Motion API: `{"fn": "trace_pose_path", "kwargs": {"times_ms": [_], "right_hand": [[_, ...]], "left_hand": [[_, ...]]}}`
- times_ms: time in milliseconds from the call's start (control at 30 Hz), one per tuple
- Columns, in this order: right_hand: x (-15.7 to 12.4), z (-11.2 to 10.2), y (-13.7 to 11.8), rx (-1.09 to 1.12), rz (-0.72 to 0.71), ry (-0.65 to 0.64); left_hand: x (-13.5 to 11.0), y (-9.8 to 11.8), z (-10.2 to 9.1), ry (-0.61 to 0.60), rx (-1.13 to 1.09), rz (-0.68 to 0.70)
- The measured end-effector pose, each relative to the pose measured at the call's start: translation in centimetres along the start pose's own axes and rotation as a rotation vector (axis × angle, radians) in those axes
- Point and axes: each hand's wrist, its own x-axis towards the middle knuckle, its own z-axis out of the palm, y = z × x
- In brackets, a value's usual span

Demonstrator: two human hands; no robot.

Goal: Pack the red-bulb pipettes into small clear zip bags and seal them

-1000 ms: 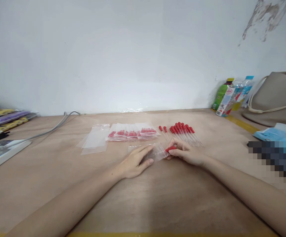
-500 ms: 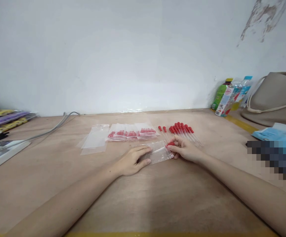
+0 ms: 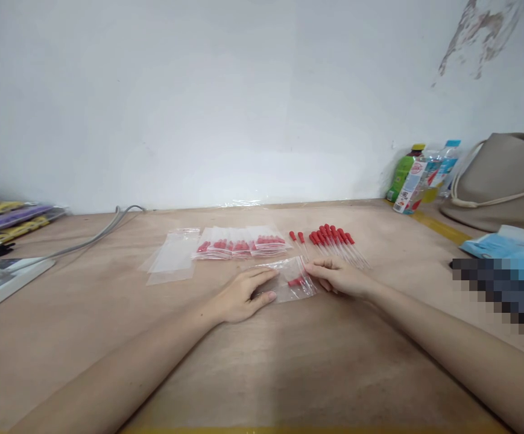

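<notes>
now, left hand (image 3: 241, 295): rests at the left end of the clear zip bag (image 3: 284, 288), fingers together on its far side and thumb on its near side; cannot tell whether they pinch it
right hand (image 3: 340, 277): palm down at the bag's right edge, fingers straight and close together, tips touching the plastic, clasping nothing
clear zip bag: flat on the wooden table (image 3: 289, 361) between both hands, one red-bulbed dropper (image 3: 295, 281) inside
loose droppers (image 3: 334, 241): a row just beyond the right hand
filled bags (image 3: 241, 243): beyond the left hand, with empty bags (image 3: 173, 256) to their left
</notes>
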Motion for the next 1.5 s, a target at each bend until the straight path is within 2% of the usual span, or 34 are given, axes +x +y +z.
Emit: {"fn": "trace_pose_path", "kwargs": {"times_ms": [133, 367, 533, 667, 733, 800, 867, 967, 1067, 1133, 1333, 1500], "right_hand": [[-0.3, 0.9, -0.4, 0.075, -0.042, 0.021], [0.0, 1.5, 0.0, 0.135, 0.113, 0.187], [0.2, 1.1, -0.3, 0.255, 0.191, 0.164], [0.0, 1.0, -0.8, 0.219, 0.240, 0.162], [-0.1, 1.1, -0.9, 0.171, 0.250, 0.116], [0.0, 1.0, -0.7, 0.102, 0.240, 0.150], [0.3, 0.7, -0.4, -0.040, 0.190, 0.283], [1.2, -0.4, -0.1, -0.400, 0.053, 0.458], [2.6, -1.6, -0.4, -0.678, -0.023, 0.533], [3.8, -2.0, -1.0, -0.771, 0.018, 0.512], [7.3, -1.2, -3.0, -0.897, 0.347, 0.418], [8.1, -0.1, -3.8, -0.899, 0.414, 0.402]], "left_hand": [[0.0, 0.0, -0.1, -0.013, 0.016, 0.001], [-0.3, -0.8, -0.7, -0.010, 0.043, 0.100], [-0.4, -1.2, -0.6, -0.004, 0.018, 0.076], [-0.4, -1.2, -0.6, -0.016, -0.003, 0.050], [-0.5, -1.2, -0.6, -0.022, -0.014, 0.047], [-0.5, -1.3, -0.5, -0.032, -0.033, 0.047], [-0.4, -1.4, -0.5, -0.044, -0.056, 0.038], [-0.3, -1.5, -0.6, -0.081, -0.083, 0.029], [-0.1, -1.4, -0.8, -0.135, -0.091, 0.029], [-0.1, -1.4, -1.0, -0.161, -0.079, 0.030], [-0.1, -1.1, -1.4, -0.214, 0.006, 0.043], [-0.1, -0.7, -1.6, -0.257, 0.062, 0.036]]}}
